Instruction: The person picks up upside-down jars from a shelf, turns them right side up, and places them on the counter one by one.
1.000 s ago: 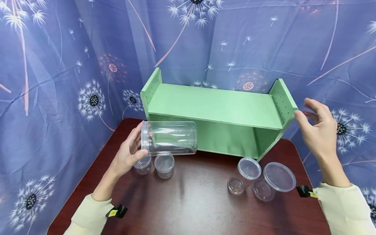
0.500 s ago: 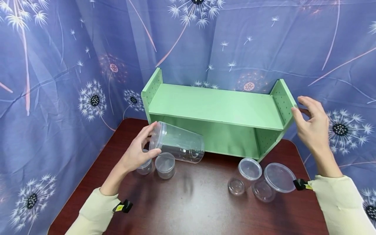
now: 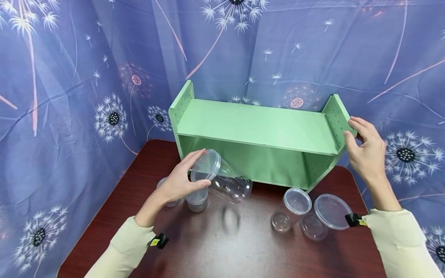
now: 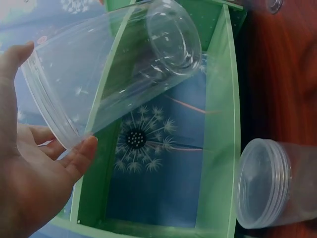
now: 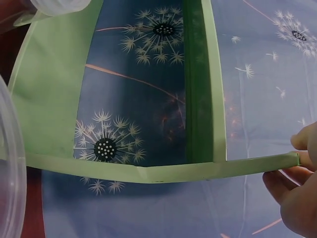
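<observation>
My left hand (image 3: 184, 179) grips a large clear plastic jar (image 3: 227, 181) by its lid (image 3: 206, 166), thumb on one side and fingers on the other. The jar hangs tilted in front of the green shelf's lower opening, its base pointing down and right. Through its wall in the left wrist view, the shelf's green boards show. My right hand (image 3: 366, 148) is at the upper front corner of the green shelf's (image 3: 257, 123) right side panel (image 5: 257, 166). Its thumb and fingers pinch that panel's end in the right wrist view.
Two smaller lidded clear jars, one a short jar (image 3: 197, 200), stand partly behind my left hand. On the right of the dark wooden table (image 3: 236, 247) are a lidded jar (image 3: 297, 200) and a wider-lidded jar (image 3: 332, 211). A patterned blue curtain (image 3: 132, 38) hangs behind.
My left hand has moved right and slightly down, tipping the large jar from level to base downward. My right hand has shifted left onto the shelf's side panel.
</observation>
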The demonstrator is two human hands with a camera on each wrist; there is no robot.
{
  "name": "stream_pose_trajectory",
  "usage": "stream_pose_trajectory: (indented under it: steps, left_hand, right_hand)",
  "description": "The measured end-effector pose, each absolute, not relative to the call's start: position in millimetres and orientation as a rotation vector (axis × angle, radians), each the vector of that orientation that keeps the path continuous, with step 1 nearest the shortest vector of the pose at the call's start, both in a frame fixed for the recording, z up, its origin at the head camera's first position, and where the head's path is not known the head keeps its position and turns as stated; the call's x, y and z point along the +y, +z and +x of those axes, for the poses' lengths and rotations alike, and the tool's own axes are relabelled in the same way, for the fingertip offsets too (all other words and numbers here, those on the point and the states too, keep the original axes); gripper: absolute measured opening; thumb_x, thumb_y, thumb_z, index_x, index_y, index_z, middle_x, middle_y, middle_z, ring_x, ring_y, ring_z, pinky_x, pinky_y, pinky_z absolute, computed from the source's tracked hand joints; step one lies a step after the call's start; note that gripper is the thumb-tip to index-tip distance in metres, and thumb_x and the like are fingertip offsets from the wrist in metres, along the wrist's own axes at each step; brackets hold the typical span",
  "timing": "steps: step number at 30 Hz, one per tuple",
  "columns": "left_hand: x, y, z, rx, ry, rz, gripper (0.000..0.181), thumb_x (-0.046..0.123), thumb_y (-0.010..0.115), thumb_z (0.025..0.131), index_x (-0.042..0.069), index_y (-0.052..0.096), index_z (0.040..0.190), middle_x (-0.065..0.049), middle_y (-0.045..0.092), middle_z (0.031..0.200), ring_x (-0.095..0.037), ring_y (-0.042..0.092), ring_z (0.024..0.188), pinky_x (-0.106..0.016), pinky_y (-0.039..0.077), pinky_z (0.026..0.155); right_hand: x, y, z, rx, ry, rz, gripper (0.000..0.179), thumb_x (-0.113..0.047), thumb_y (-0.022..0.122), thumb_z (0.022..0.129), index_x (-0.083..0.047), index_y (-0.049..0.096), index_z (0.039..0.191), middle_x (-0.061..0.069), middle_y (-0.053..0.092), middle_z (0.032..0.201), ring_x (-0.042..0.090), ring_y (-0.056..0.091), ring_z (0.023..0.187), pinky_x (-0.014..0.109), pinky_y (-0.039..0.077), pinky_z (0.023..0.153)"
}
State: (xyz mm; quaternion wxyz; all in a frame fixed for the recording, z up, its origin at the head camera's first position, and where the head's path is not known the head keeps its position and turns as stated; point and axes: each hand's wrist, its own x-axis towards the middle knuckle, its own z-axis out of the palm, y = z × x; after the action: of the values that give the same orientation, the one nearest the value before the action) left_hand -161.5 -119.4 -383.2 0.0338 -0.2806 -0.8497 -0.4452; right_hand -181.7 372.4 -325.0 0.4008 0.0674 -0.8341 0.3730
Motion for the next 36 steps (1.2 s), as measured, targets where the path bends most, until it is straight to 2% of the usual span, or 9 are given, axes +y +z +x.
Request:
stream_pose_trajectory:
  steps: [7, 13, 26, 36]
  left_hand:
    - [-103.9, -386.1, -163.3, -2.726, -1.325, -0.829, 0.096, 0.043, 0.082, 0.082, 0.018, 0.036, 0.162, -0.002, 0.042, 0.159, -0.026, 0.046, 0.138, -0.054, 0.042, 0.111]
    - [-92.7, -391.0, -166.8, -2.818, -1.239, -0.827, 0.099, 0.048, 0.083, 0.080, 0.018, 0.036, 0.162, -0.004, 0.042, 0.159, -0.027, 0.049, 0.134, -0.054, 0.043, 0.111]
    - [-71.7, -407.3, -174.8, -2.971, -0.997, -0.889, 0.106, 0.061, 0.081, 0.078, 0.016, 0.035, 0.162, -0.006, 0.038, 0.162, -0.029, 0.040, 0.145, -0.057, 0.040, 0.113]
    - [-53.1, -424.0, -174.3, -3.006, -0.832, -0.960, 0.108, 0.067, 0.079, 0.076, 0.015, 0.037, 0.161, -0.005, 0.041, 0.160, -0.026, 0.038, 0.147, -0.052, 0.041, 0.113]
  right_hand:
    - [373.1, -328.9, -180.6, -2.095, 0.921, 0.229, 0.036, 0.006, 0.063, 0.094, 0.010, 0.067, 0.129, 0.021, 0.064, 0.135, -0.002, 0.055, 0.121, 0.010, 0.046, 0.098]
    - [374.4, -329.3, -179.8, -2.098, 0.926, 0.245, 0.037, 0.007, 0.063, 0.094, 0.010, 0.066, 0.130, 0.022, 0.063, 0.136, -0.002, 0.055, 0.120, 0.010, 0.046, 0.098]
    - [373.7, -331.6, -179.6, -2.082, 0.959, 0.245, 0.037, 0.008, 0.063, 0.094, 0.009, 0.066, 0.131, 0.019, 0.064, 0.136, -0.001, 0.057, 0.119, 0.012, 0.047, 0.098]
    - [375.4, -332.7, -180.3, -2.084, 0.943, 0.250, 0.037, 0.009, 0.063, 0.094, 0.009, 0.066, 0.131, 0.018, 0.064, 0.137, -0.002, 0.057, 0.118, 0.012, 0.047, 0.098]
